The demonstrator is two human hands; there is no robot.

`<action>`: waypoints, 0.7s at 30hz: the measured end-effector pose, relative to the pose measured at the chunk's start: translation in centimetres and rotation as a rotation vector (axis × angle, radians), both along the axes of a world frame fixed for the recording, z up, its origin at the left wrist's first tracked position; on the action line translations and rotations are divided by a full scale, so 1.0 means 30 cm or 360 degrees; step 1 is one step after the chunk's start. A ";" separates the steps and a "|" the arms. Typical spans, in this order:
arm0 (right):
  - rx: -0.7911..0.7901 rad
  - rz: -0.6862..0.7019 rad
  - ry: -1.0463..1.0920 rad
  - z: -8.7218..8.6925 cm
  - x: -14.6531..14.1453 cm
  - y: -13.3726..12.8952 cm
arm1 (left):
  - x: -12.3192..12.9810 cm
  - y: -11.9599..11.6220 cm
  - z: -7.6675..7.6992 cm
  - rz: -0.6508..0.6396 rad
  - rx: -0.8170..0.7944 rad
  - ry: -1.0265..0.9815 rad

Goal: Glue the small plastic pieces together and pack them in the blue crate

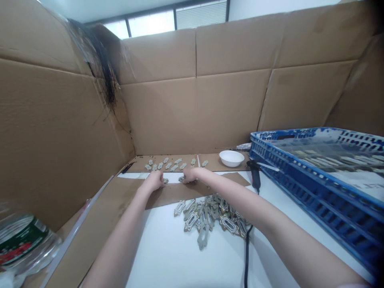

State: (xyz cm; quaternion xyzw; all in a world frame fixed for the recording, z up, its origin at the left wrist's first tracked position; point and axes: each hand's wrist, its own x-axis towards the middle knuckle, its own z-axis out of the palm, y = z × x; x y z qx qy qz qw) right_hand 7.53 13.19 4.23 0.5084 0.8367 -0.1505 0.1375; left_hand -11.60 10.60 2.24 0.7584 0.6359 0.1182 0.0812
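Note:
My left hand (pixel 155 181) is at the cardboard strip (pixel 171 192), fingers closed on a small ornate grey-green plate (pixel 165 181). A short gap to its right, my right hand (pixel 189 175) pinches a similar ornate plate (pixel 181 179) at the strip's far edge. Beyond both hands, several of these small plates (pixel 168 165) lie spread over a flat cardboard sheet (pixel 211 162). Nearer me, partly behind my right forearm, is a heap of ornate plates (pixel 203 236), some with white-edged oval cut-outs. The fingertips are small and partly hidden.
A white bowl (pixel 231 158) stands at the back right, with a black glue gun (pixel 255 176) beside it and its cord (pixel 247 256) running towards me. The blue crate (pixel 294 200) borders the right side. Cardboard walls (pixel 192 112) enclose the table; a clear plastic bottle (pixel 27 240) lies left.

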 end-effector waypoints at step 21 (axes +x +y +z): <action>0.0188 0.0183 0.0191 0.000 -0.020 -0.066 | 0.088 -0.063 0.030 -0.0131 -0.0088 0.0397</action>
